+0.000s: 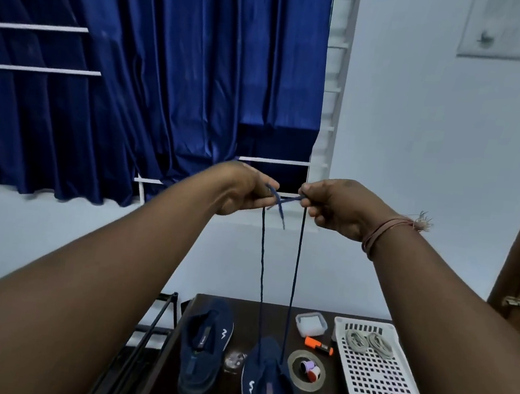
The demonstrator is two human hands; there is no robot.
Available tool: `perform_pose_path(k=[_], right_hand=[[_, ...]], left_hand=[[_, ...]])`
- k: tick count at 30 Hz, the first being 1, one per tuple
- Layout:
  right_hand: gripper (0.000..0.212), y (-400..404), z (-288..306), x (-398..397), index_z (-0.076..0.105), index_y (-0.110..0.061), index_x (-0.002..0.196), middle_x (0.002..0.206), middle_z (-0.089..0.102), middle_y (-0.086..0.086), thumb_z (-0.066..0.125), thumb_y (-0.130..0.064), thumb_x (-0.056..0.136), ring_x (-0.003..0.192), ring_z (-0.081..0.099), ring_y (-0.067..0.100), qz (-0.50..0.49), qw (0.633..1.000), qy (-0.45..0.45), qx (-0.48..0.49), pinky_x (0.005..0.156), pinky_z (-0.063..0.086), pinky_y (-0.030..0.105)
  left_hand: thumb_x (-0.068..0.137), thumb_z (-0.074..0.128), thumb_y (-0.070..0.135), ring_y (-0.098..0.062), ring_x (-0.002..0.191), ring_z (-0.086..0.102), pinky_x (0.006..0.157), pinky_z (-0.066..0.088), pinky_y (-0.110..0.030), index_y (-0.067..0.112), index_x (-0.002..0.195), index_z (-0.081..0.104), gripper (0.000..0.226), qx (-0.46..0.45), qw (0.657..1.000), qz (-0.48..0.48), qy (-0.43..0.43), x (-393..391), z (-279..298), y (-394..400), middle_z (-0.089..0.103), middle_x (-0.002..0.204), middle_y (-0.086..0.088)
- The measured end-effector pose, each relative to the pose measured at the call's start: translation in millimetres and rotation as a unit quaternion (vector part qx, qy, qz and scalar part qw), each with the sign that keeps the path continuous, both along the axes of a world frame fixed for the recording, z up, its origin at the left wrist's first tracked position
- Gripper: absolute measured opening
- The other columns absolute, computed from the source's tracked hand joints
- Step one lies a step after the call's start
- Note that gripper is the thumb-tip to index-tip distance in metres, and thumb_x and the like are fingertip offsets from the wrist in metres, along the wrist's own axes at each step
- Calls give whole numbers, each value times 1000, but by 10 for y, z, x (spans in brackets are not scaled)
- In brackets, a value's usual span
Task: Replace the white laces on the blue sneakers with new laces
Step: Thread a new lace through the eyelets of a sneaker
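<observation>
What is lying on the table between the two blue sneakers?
In the head view, a small clear shiny object lies between the left sneaker and the right sneaker; it is too blurred to identify.

dark table (239,339) bearing two blue sneakers (204,345), white basket (375,382), tape ring (306,372).

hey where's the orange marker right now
In the head view, the orange marker lies on the dark table, right of centre, between the small clear container behind it and the tape roll in front, just left of the white basket.

home room | blue curtain (154,89) | barred window (333,85) | wall socket (507,30)
</observation>
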State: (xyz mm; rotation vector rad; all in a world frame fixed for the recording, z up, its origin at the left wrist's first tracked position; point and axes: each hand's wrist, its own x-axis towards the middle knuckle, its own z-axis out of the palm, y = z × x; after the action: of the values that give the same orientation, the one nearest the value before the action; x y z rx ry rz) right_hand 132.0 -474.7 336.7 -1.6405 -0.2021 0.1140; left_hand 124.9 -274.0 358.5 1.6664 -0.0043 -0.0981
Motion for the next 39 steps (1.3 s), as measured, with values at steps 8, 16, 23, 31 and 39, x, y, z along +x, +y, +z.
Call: perform_pose_path(k=[8, 16, 23, 31, 39], right_hand=[[24, 56, -9, 11, 65, 11, 109, 95, 68, 25, 60, 16, 85, 86, 72, 31, 9, 994, -112, -5, 85, 61, 37], [27, 184, -142, 112, 66, 3, 115, 103, 74, 20, 66, 9, 88, 99, 73, 28, 6, 987, -151, 53, 89, 59, 34], [22, 252, -63, 204, 73, -4, 80, 59, 62, -2, 70, -22, 91, 50, 54, 10, -190, 951, -241, -41, 56, 47, 28], [25, 433, 63, 264, 65, -2, 98, 75, 65, 10, 51, -23, 102, 43, 57, 6, -187, 959, -211, -27, 51, 49, 25], [19, 491, 180, 298, 64, -4, 93, 76, 68, 13, 54, -18, 98, 49, 61, 13, -206, 949, -231, -56, 50, 54, 28]], left_hand=[[101, 60, 36, -12, 55, 43, 51, 37, -24, 9, 94, 77, 33, 166, 970, 106, -144, 75, -38, 51, 59, 72, -1], [101, 62, 22, -15, 71, 54, 62, 46, -25, 5, 107, 73, 22, 108, 972, 108, -179, 153, -57, -6, 76, 102, -11], [96, 68, 28, -13, 67, 63, 66, 53, -33, 10, 90, 74, 20, 91, 956, 156, -233, 274, -91, -103, 77, 78, -1], [96, 66, 24, -16, 69, 60, 68, 51, -34, 11, 93, 72, 14, 55, 956, 186, -222, 336, -44, -225, 77, 81, 0], [95, 69, 30, -16, 73, 66, 80, 59, -44, 16, 84, 76, 19, 78, 952, 186, -232, 342, 26, -251, 77, 77, 4]])
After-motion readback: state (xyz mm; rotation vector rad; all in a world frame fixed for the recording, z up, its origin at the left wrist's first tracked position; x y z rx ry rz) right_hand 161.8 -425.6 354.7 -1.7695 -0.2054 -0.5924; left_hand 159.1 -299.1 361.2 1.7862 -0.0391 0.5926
